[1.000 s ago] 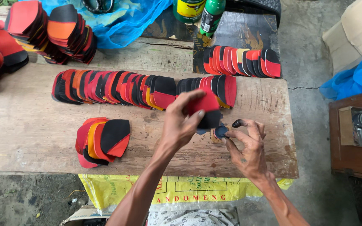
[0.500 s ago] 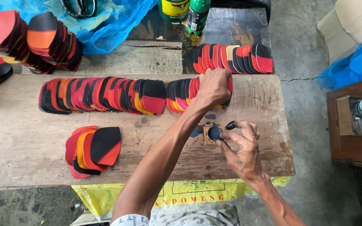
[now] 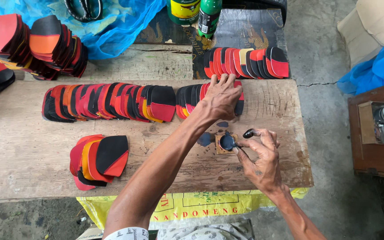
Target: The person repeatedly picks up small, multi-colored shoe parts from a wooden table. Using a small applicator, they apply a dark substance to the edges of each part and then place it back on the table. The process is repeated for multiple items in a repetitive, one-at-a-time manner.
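While the left hand (image 3: 221,98) lies flat on red pieces (image 3: 192,95), the right hand (image 3: 259,156) pinches a black dauber (image 3: 227,142).

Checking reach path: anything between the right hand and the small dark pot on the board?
Nothing visible. The right hand has its fingertips at the rim of the small dark pot, with no object between. The left hand is farther up the wooden board, pressing on the row of red and black pieces.

Worn wooden bench (image 3: 32,151), cracked concrete floor (image 3: 321,53), daylight
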